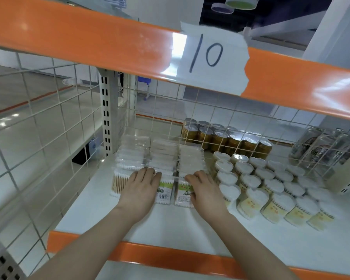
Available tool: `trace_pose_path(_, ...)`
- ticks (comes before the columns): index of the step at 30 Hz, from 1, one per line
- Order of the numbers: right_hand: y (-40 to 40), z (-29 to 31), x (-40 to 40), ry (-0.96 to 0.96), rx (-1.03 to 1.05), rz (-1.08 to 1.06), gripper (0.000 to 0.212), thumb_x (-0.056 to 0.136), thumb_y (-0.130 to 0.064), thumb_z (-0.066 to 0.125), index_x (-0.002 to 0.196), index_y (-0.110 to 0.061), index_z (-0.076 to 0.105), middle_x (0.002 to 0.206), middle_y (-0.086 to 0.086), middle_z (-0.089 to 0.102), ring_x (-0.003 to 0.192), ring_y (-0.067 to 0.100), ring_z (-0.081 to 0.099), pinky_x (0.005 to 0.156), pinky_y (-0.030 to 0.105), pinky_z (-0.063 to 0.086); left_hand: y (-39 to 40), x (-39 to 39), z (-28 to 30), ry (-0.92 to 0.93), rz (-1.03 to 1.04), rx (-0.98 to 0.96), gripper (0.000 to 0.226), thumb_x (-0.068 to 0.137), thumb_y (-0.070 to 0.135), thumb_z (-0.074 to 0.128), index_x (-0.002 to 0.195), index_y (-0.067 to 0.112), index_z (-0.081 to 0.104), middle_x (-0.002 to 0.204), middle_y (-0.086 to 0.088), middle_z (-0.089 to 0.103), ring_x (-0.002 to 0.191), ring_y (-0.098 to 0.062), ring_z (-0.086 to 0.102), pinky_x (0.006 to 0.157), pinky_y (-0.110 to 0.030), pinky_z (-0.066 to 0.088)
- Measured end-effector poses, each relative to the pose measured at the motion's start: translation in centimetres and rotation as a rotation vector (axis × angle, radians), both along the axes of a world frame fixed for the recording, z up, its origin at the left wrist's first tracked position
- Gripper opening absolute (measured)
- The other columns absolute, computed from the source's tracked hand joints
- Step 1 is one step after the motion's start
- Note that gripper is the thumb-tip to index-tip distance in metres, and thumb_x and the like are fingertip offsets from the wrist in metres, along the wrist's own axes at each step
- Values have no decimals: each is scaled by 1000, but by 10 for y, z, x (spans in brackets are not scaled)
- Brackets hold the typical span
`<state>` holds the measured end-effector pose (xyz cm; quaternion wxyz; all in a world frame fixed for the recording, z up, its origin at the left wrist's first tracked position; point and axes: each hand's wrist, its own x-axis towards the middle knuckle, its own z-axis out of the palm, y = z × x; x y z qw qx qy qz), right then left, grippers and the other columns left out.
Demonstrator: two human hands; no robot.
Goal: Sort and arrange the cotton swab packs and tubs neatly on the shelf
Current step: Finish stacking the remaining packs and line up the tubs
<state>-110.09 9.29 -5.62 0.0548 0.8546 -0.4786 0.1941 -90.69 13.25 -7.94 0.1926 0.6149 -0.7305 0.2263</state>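
nearest the camera two bare forearms reach over the shelf [170, 235] with its orange front lip, and both hands lie on the near ends of the cotton swab packs [164, 158]. the left hand [141, 184] rests flat, fingers straight and close together, across the front of the left and middle rows; the right hand [204, 188] sits on the right row with its fingers bent down over the front pack's edge — whether it truly grips or only presses i cannot tell. judging from how things lie, the sorting looks mostly done: the packs stand in three tidy rows running from near to far on the left part of the shelf, and the tubs [271, 182] stand in rows just to their right (white lids up, yellowish labels on the near ones). what seems left is squaring the front packs, which sit slightly uneven. the clear packs show wooden-stemmed swabs with white tips inside; the tubs' contents are hidden under lids. beyond the wire grid [220, 122], at the far right, stand gold cans [226, 138] — no part of this job.
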Motion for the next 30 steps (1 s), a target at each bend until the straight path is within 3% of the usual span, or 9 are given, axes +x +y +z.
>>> trace_pose_path(5,-2,4,0,-56,53,19,48,66,7,63,110,-10,62,104,12,57,92,32,55,70,40,50,7,9,1,95,-4,-48,66,47,20,81,107,1,64,97,-14,64,90,-32,63,80,-37,52)
trace_pose_path(9,3,14,6,-94,55,37,45,78,-2,57,122,-12,56,117,10,53,104,29,51,83,35,44,13,27,-1,198,84,-132,44,73,27,41,101,3,64,92,-13,61,89,-29,53,81,-34,35)
trace_pose_path(11,7,18,12,-94,51,61,45,82,-7,55,126,-15,53,120,8,52,108,27,49,87,34,43,18,35,-2,196,156,-103,45,71,27,36,96,4,66,90,-13,62,83,-33,57,78,-37,40)
trace_pose_path(14,12,20,20,-106,46,91,42,86,-10,52,127,-16,52,121,6,52,108,25,49,86,35,42,24,44,-5,159,193,-99,41,67,25,44,93,7,69,90,-13,63,84,-33,54,69,-39,51)
trace_pose_path(16,16,20,26,-128,36,106,39,85,-9,54,123,-15,56,115,7,56,102,26,53,82,37,45,26,47,-7,151,214,-95,35,57,15,71,91,7,69,91,-14,64,88,-34,52,69,-42,52)
trace_pose_path(18,18,16,30,-147,29,122,36,79,-6,60,114,-13,62,106,9,61,93,28,58,74,37,47,26,50,-7,163,243,-43,49,42,1,83,89,7,68,92,-15,64,87,-41,58,71,-46,52)
trace_pose_path(21,22,13,35,-157,20,126,37,72,-1,65,108,-11,64,101,8,63,88,29,61,70,36,48,30,52,-5,196,256,1,56,40,-7,81,92,9,67,91,-16,64,82,-45,60,71,-50,52)
trace_pose_path(26,31,17,39,-153,36,134,38,83,-4,54,120,-12,59,116,8,57,105,28,53,82,30,38,40,57,-2,252,228,22,59,42,-15,74,96,6,67,92,-15,61,74,-39,59,57,-40,52)
trace_pose_path(30,39,19,40,-140,68,143,38,86,-7,52,123,-14,57,118,6,55,108,24,51,87,30,39,48,61,0,218,242,-3,57,36,-16,76,88,4,68,82,-14,60,64,-34,57,50,-36,49)
